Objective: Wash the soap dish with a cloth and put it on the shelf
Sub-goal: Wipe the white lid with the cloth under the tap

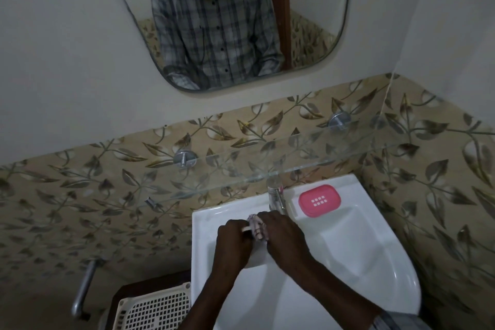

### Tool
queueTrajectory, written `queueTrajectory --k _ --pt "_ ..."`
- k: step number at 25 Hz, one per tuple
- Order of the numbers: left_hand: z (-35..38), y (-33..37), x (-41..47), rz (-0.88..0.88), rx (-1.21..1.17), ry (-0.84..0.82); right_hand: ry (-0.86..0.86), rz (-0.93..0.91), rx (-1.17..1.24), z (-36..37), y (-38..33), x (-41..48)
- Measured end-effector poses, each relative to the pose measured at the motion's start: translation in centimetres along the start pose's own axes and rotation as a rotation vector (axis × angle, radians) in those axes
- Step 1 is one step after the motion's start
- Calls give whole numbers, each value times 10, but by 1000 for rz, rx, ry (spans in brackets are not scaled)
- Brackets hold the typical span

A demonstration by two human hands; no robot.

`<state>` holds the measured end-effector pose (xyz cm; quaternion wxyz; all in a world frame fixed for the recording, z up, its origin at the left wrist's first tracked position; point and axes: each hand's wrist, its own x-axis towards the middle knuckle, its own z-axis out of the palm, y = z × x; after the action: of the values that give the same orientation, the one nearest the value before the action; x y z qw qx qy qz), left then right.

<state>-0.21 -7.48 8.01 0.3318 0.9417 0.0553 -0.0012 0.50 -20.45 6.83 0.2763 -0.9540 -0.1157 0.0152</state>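
Fingers (pixel 261 218) of both hands bunch the cloth (pixel 256 228) — its shape mostly hidden.

Dim, flat indoor light; soft, slightly blurred picture with wide-angle bending at the edges.

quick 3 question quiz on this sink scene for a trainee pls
1. True or false: the pink soap dish lies on the glass shelf.
2. What do the left hand and right hand hold between them?
A. the cloth
B. a brush
C. a soap bar
3. Which side of the tap is the soap dish on, in the picture?

Key
1. False: it rests on the sink rim.
2. A
3. Right
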Motion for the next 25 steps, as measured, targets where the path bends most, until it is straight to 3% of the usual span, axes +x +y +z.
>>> queueTrajectory --k 3,4,7,8,12,14,16,19,22,25 --pt "0 -3 1 17 0 95 -23 -120 -30 6 -2 -2" --pt "-2 -5 1 20 -9 140 -37 -20 91 6 3 -3" --pt "-1 -4 -7 37 -94 307 -52 523 685 8 5 -11" --pt "1 -3 -8 19 -112 313 -3 538 704 10 2 -11" --pt "-2 -6 -3 30 -104 200 149 66 289 11 1 -6" --pt "-2 -4 -3 76 -65 196 154 -36 119 9 6 -4" --pt "7 -1 -11 19 -137 287 169 147 269 13 6 -4" --pt "29 9 -23 -250 -408 541 194 595 663 21 -6 -7" --pt "42 9 -25 -321 -488 488 147 598 646 25 -10 -11" --pt "32 5 -19 -152 -341 390 93 507 466 13 1 -1"
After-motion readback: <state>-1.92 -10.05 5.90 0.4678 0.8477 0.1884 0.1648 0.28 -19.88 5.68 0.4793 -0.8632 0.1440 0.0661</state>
